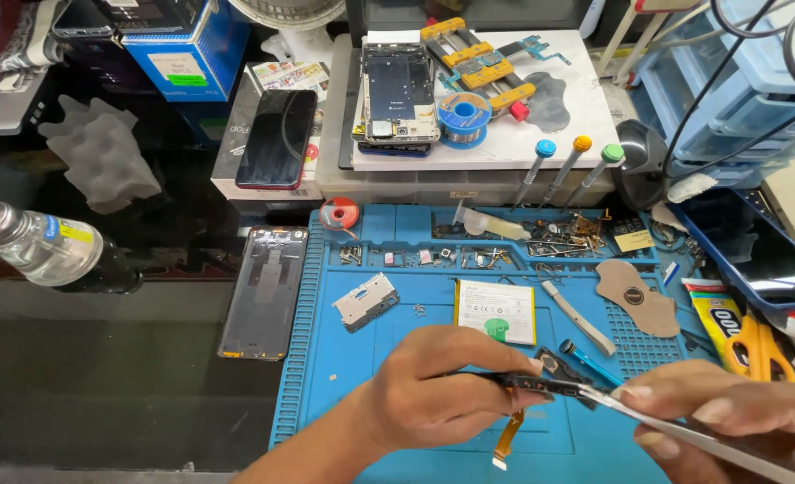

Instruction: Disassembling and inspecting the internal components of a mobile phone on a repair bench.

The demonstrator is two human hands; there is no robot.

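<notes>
My left hand [433,385] pinches a small dark circuit part [541,385] with an orange flex cable [508,436] hanging below it. My right hand [729,417] holds metal tweezers [648,417] whose tips touch the right end of that part. Both hands hover over the blue repair mat [353,358]. On the mat lie a white phone battery [496,311], a silver metal shield plate [365,301] and a blue-tipped tool [590,361] just behind the part.
A phone back cover [266,291] lies left of the mat, a clear bottle [43,249] further left. Behind are a dark phone [277,137], an open phone frame [398,92], a solder spool [463,116], three screwdrivers [566,168], loose screws and parts [550,237]. Scissors [756,345] at right.
</notes>
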